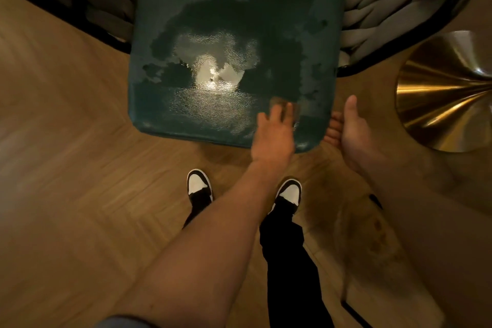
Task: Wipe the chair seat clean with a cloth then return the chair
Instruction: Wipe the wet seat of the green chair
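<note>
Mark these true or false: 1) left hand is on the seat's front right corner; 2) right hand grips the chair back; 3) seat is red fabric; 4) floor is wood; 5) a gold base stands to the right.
1) True: the left hand lies on the teal seat there.
2) False: the right hand is beside the seat's edge.
3) False: it is glossy teal.
4) True: wood floor.
5) True: gold base.

The chair seat [234,34] is dark teal with a pebbled grain and a pale glare patch. Grey woven cords [378,2] flank it. The floor [66,168] is brown herringbone wood. The shoes [199,186] are black and white; far right, a base [442,93] shines gold.
</note>
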